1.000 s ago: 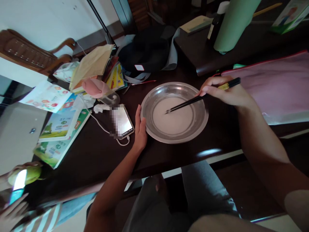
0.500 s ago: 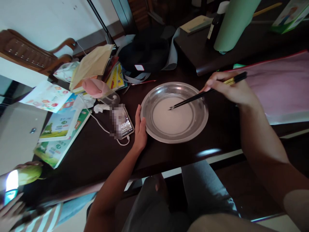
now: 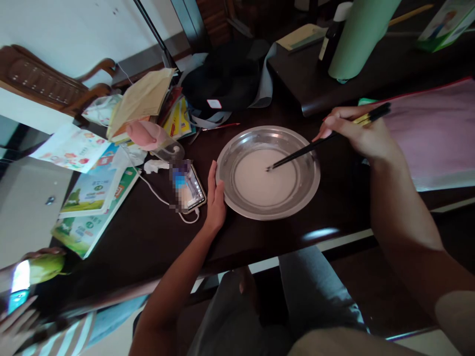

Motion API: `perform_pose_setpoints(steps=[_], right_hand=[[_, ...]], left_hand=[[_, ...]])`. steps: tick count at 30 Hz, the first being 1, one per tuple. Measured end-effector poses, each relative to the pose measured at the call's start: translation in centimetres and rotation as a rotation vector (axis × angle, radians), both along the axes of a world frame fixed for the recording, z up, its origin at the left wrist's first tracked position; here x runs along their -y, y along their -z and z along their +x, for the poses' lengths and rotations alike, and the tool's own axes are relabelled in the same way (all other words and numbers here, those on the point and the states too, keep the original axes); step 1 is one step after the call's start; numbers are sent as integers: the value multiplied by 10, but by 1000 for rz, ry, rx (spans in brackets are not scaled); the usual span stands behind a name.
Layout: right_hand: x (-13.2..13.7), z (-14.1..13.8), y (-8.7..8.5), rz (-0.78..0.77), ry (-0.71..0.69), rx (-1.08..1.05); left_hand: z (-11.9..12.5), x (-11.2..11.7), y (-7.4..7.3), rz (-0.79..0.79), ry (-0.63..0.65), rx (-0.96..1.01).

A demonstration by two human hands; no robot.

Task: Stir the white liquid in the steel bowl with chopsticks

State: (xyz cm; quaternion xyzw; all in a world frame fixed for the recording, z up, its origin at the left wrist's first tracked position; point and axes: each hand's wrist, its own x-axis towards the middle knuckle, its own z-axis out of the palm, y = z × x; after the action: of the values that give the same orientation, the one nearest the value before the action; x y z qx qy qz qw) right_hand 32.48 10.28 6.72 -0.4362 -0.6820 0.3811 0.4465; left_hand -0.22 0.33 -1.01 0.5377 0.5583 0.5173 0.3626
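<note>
A round, shallow metal bowl [image 3: 308,198] stands on the dark table with a milky white liquid [image 3: 256,183] in it. My left hand [image 3: 215,202] grips the bowl's left rim, its thumb near the edge and the fingers along the outside. Above the right rim my right hand [image 3: 358,131] is closed around a pair of black chopsticks [image 3: 297,153] with gold bands near the upper end. They slant down to the left, and their tips are at the liquid near the bowl's middle. The fingers partly cover the sticks.
Left of the bowl lies a phone [image 3: 193,190] on a white cable, near a pink-topped container [image 3: 148,136] and booklets [image 3: 92,193]. Behind are a black bag [image 3: 226,74] and a green cylinder [image 3: 359,44]. Another person's hand [image 3: 18,316] holds a lit phone at lower left.
My right hand has shifted slightly right and up, taking the chopsticks along; their tips have moved a little to the right in the liquid. My left hand and the bowl stay put.
</note>
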Motion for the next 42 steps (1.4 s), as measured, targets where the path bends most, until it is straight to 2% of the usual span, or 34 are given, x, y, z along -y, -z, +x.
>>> perform_pose_setpoints(steps=[2,7,9,13,15,20,22,26,28,33,34,39,42], right_hand=[[0,3,0,14,-32,6],[4,-8,2,-37,-249,100],[3,-9,3,-10,-197,104],[0,-1,1,35,16,49],[0,2,0,30,0,25],[4,-6,-2,-50,-236,104],[3,-7,-1,-29,-186,102],[0,0,0,27,26,56],[0,2,-1,20,-1,29],[3,-5,-2,-38,-224,85],[3,-6,-2,-28,-214,87],[-1,4,-1,25,12,34],[0,4,-2,0,-70,46]], left_hand=[[1,0,0,0,1,6],[4,0,-1,-1,0,16],[4,0,-1,3,-1,15],[2,0,0,10,-7,12],[2,0,0,6,-8,12],[4,-1,-1,-1,-1,24],[5,-1,-1,1,1,24],[4,-1,-1,6,-12,10],[4,-1,-1,8,-16,16],[7,-1,-2,-3,-16,21],[7,-1,-2,-5,-14,21],[5,0,-3,-7,1,30],[5,0,-4,-3,-1,18]])
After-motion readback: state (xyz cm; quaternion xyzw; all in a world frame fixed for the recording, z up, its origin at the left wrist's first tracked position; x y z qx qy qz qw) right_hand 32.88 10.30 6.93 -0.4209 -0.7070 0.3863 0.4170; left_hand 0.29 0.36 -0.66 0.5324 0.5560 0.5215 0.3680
